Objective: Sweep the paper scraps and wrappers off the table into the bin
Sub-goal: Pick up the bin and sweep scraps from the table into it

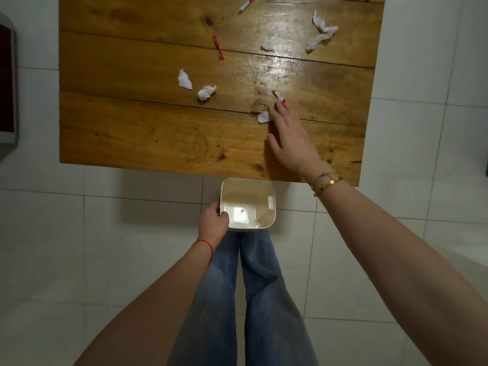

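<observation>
Two bits sit at fingertips [277, 108] of right hand [290, 143]: white scrap [264, 117], red wrapper [279, 96]. Fingers laid flat, spread, nothing gripped. Best dragged straight back to table [132, 133] edge, palm kept low. Bin [271, 204] gripped at rim by left hand [212, 223], held just below edge. Remaining scraps lie farther out.

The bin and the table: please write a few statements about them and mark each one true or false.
1. The left hand holds the bin at its rim. True.
2. The bin stands on the table. False: it is held below the table's near edge.
3. The right hand lies flat, open, beside a white scrap. True.
4. The table is already swept. False: paper scraps and red wrappers remain.
</observation>
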`<state>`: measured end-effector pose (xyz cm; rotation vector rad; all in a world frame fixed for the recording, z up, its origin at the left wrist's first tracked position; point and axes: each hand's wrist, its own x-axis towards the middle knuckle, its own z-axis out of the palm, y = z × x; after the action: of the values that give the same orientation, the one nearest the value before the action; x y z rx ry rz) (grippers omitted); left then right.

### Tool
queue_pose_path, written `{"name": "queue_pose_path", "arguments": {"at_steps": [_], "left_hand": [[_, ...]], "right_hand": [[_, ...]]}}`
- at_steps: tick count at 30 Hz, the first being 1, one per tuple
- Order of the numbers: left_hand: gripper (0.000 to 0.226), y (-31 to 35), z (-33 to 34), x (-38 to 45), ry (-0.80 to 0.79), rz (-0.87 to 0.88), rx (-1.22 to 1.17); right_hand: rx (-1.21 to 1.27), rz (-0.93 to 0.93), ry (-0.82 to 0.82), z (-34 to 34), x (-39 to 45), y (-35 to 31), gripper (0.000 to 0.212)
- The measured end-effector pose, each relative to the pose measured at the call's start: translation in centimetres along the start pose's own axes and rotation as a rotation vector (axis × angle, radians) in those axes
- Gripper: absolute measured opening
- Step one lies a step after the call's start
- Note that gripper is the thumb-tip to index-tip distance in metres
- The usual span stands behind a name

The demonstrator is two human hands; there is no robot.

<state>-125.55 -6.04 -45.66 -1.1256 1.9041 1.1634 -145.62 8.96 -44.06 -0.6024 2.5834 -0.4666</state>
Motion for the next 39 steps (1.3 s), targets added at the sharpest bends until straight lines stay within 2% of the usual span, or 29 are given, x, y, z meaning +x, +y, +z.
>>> {"name": "queue_pose_path", "arguments": {"at_steps": [4, 10, 15, 19, 22, 25, 30, 33, 39], "left_hand": [[0.036, -0.1, -0.3, 0.1, 0.021, 0.006, -0.036], [0.034, -0.2, -0.7, 0.0, 0.034, 0.001, -0.076], [0.032, -0.4, -1.3, -0.2, 0.047, 0.005, -0.112], [0.035, -0.7, -2.3, -0.1, 0.041, -0.008, -0.129], [0.037, -1.0, -3.3, 0.1, 0.044, -0.019, -0.121], [0.038, -1.3, -4.1, 0.5, 0.047, -0.010, -0.128], [0.041, -1.1, -5.1, 1.1, 0.048, -0.004, -0.154], [0.041, -1.0, -5.5, 1.5, 0.041, -0.014, -0.166], [0.042, -0.8, -5.9, 1.6, 0.042, -0.005, -0.162]], "right_hand": [[-0.071, -0.099, -0.053, 1.4, -2.4, -0.4, 0.057], [-0.137, -0.308, -0.214, 4.2, -8.2, -2.5, 0.058], [-0.042, -0.450, -0.304, 5.2, -11.0, -4.5, 0.054], [0.030, -0.361, -0.189, 4.1, -9.2, -5.4, 0.052], [0.043, -0.213, -0.076, 2.4, -5.4, -5.9, 0.053], [0.034, -0.159, -0.019, 0.9, -0.8, -6.4, 0.053], [0.007, -0.184, -0.004, -0.3, 6.6, -8.7, 0.054], [0.000, -0.210, -0.087, 0.4, 9.1, -10.3, 0.055], [-0.081, -0.377, -0.155, 2.4, 5.8, -10.1, 0.056]]}}
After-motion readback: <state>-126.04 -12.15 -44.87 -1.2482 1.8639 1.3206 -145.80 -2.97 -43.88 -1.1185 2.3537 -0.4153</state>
